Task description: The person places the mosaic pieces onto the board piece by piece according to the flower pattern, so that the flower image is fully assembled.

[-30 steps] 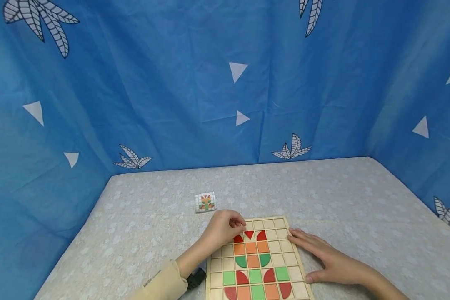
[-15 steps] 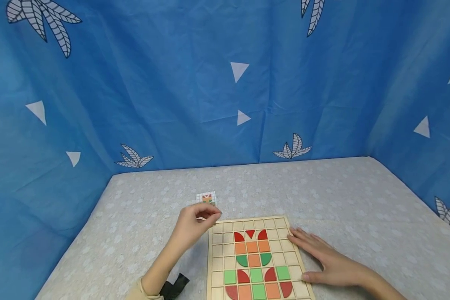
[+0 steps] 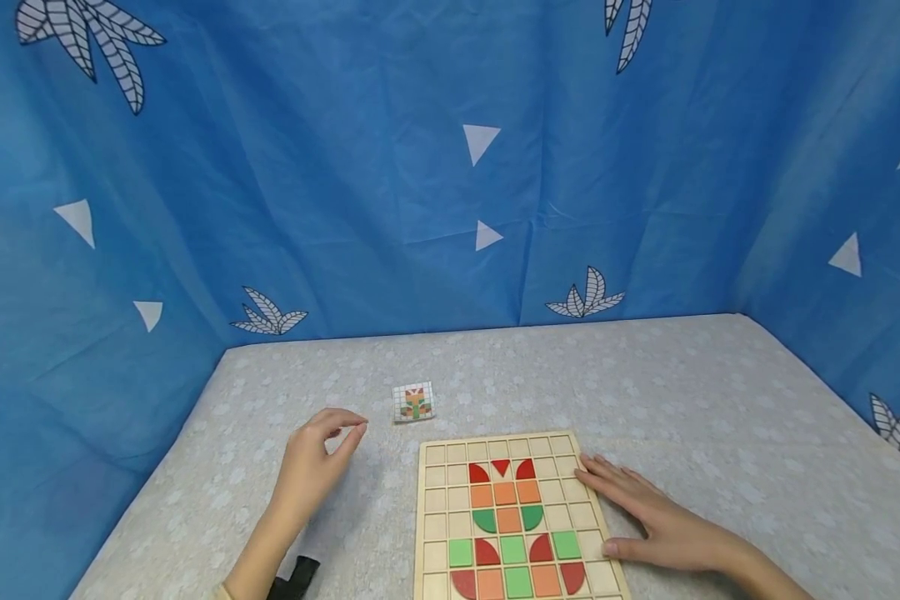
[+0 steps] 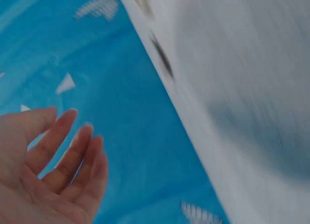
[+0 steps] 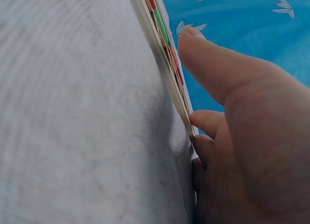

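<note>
A wooden grid board (image 3: pixel 435 501) lies at the front of the table, its right edge also visible in the right wrist view. Coloured tiles fill part of it: a red triangle (image 3: pixel 500 467), red and green rounded pieces, orange squares and light green squares. My left hand (image 3: pixel 315 458) hovers left of the board, thumb and index tips close together. The left wrist view shows that hand (image 4: pixel 58 166) with loosely bent fingers and nothing in them. Along the board's right edge rests my right hand (image 3: pixel 641 521), fingertips and thumb at the rim, fingers fairly straight.
A small pattern card (image 3: pixel 414 403) with a coloured figure on a grid lies behind the board. Pale floral cloth (image 3: pixel 682 392) covers the table. Blue curtains (image 3: pixel 390 167) with white triangles and leaves hang at the back and sides.
My left hand has moved left from the board's upper tiles, past the card, out over the cloth. The right hand stays at the board's edge, and the tiles look the same.
</note>
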`<state>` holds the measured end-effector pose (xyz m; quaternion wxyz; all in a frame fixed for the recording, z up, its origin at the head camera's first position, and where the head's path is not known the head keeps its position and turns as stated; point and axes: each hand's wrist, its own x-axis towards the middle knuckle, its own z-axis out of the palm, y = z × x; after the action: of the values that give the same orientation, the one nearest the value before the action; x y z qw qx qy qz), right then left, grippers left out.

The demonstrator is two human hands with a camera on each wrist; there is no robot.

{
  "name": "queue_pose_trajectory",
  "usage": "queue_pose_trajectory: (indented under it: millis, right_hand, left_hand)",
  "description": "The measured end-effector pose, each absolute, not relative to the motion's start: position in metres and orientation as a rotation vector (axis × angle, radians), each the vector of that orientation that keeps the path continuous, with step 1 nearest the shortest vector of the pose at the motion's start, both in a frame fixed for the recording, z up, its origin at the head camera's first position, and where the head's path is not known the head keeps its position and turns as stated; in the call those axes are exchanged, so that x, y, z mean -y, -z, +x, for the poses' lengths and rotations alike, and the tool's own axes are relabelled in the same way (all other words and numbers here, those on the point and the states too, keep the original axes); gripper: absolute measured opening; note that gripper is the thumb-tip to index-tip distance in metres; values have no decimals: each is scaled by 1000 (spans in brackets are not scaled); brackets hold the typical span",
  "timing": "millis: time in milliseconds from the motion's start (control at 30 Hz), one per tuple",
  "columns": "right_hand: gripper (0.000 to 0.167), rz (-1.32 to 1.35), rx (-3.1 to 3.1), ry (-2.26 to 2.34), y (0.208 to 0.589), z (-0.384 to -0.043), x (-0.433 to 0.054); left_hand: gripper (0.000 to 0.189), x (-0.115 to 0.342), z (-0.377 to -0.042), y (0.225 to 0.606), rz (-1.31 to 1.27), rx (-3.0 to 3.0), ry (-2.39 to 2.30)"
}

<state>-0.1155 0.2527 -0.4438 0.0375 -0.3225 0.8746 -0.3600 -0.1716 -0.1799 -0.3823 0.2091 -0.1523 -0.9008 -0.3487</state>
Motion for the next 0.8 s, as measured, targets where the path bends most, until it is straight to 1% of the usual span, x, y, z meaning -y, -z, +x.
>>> queue_pose_trajectory:
  millis: [67,133,200,267,433,800]
  right_hand:
    - [69,-992,-2684,1106,444,-116,-253]
    - [68,-1005,-2679,1103,445,-116,-254]
    - [67,-1019,-2675,1102,445,-117,-254]
    - [66,-1033,-2670,1097,444,-118,-253]
    - [66,-1054,-2667,1086,443,-118,-252]
    - [66,-1066,-2683,1104,444,-119,-255]
  left_hand:
    - [22,188,-174,385,-459,2497,697]
    - [38,197,-175,388,-492,2514,484]
    - [52,206,-176,390,-534,2537,340]
    - [61,212,-178,392,-570,2562,245]
    - [66,217,-176,396,-577,2628,173]
    - [65,220,-176,393,-522,2739,124]
